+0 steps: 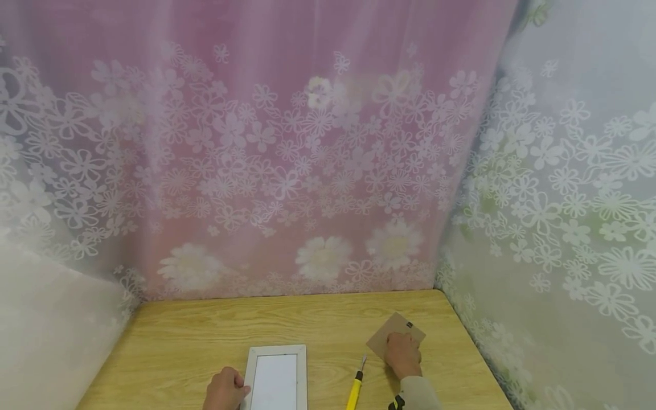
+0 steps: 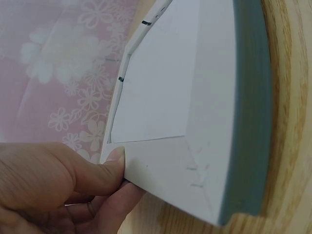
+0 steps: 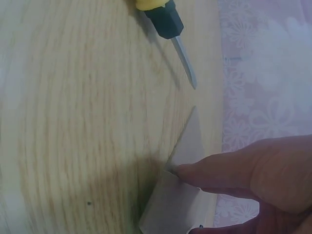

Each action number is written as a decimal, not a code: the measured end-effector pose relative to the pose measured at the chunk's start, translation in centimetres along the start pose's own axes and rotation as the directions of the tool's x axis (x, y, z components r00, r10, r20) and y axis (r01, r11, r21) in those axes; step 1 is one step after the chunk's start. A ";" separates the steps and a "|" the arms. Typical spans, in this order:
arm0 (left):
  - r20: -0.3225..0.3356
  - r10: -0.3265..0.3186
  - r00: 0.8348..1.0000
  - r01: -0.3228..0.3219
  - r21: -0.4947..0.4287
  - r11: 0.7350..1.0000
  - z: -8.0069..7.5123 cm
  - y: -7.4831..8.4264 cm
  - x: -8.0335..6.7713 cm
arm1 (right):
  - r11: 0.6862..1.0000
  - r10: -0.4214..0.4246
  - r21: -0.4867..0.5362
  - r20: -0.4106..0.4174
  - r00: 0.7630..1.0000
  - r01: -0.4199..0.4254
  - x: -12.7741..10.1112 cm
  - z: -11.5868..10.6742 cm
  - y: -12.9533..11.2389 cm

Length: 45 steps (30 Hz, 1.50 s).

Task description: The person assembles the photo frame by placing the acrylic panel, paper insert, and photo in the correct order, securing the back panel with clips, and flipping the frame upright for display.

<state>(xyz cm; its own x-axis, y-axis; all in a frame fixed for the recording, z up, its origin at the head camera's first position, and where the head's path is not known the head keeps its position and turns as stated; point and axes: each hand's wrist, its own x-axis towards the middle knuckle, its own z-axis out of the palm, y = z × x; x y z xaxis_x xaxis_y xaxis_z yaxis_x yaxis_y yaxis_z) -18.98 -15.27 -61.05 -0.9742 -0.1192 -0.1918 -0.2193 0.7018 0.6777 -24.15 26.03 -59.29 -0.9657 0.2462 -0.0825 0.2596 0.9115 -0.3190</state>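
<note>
My left hand (image 1: 225,389) pinches the edge of a white picture frame (image 1: 302,376) between thumb and fingers. In the left wrist view the back of the frame shows, with small dark metal tabs (image 2: 121,79) along its inner edge and white paper (image 2: 158,87) inside. At the right my right hand (image 1: 404,356) holds a brown backing board (image 1: 380,340), which sits turned cornerwise on the table and has a small dark piece at one edge. My thumb (image 3: 195,173) presses on the board in the right wrist view; my other fingers are mostly hidden.
A yellow-handled flat screwdriver (image 1: 355,390) lies between the frame and the board, its tip pointing away from me. The wood-grain table (image 1: 205,324) is bordered by a pink flowered curtain (image 1: 266,171) behind and pale flowered sheets (image 1: 564,228) at the sides.
</note>
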 end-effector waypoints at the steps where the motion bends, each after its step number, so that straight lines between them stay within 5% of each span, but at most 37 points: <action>1: -0.004 0.003 1.000 -0.003 -0.001 1.000 0.0 0.0 0.0 | 1.000 -0.001 0.002 -0.005 1.000 0.001 0.0 0.1 0.1; 20: 0.008 -0.002 1.000 0.002 0.005 1.000 -0.1 0.0 -0.2 | 0.996 -0.038 -0.081 -0.104 0.994 0.030 -0.9 0.4 -0.2; 45: -0.003 0.010 1.000 -0.010 -0.002 1.000 -0.1 0.0 -0.2 | 0.999 -0.024 -0.049 -0.055 0.998 0.021 -0.6 0.0 0.4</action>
<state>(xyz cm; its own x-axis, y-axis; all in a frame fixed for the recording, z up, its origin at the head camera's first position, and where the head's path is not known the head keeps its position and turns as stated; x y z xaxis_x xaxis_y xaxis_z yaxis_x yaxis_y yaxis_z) -18.79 -15.30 -60.91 -0.9765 -0.1138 -0.1828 -0.2093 0.7020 0.6808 -23.52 26.22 -59.38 -0.9699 0.2422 -0.0228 0.2391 0.9317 -0.2736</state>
